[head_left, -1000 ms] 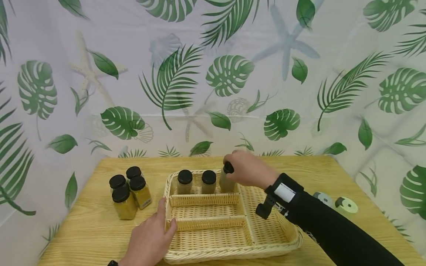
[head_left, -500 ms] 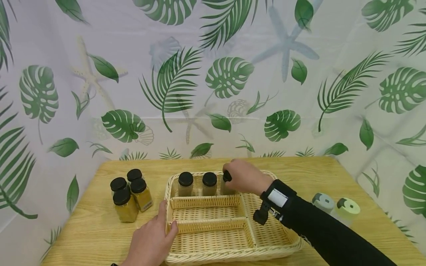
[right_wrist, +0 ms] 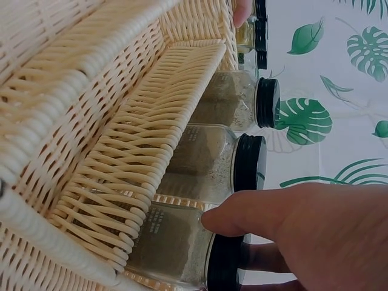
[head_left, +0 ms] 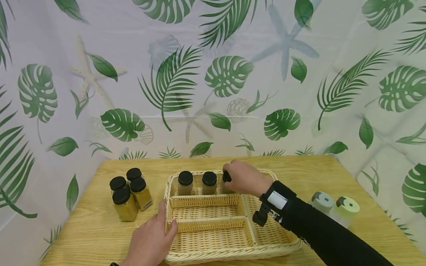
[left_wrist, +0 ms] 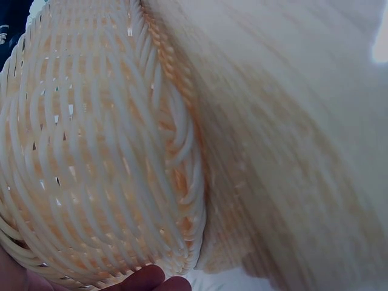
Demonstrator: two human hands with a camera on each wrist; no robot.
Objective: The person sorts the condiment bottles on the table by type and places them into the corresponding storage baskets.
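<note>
A woven basket [head_left: 233, 255] with compartments stands on the table. My left hand [head_left: 149, 234] grips its left rim, the thumb over the inside edge; the left wrist view shows the basket's woven wall [left_wrist: 91, 139] and a few fingertips. In the back compartment, two black-lidded jars of greyish powder, a left jar [head_left: 185, 183] and a middle jar [head_left: 209, 183], stand upright. Beside them is a third such jar [right_wrist: 173, 242], its lid [right_wrist: 224, 260] held between the thumb and fingers of my right hand [head_left: 246, 177]. That hand partly hides the jar in the head view.
Several black-lidded jars of yellow contents [head_left: 126, 210] cluster on the table left of the basket. To the right stand a grey-topped container [head_left: 322, 201] and a yellow-topped container [head_left: 347, 207], partly behind my right sleeve. A leaf-print cloth [head_left: 213, 92] hangs behind the table.
The third jar has gone down into the back compartment, with my right hand lowering alongside it. During the last half second hardly anything moves. My left hand stays on the rim.
</note>
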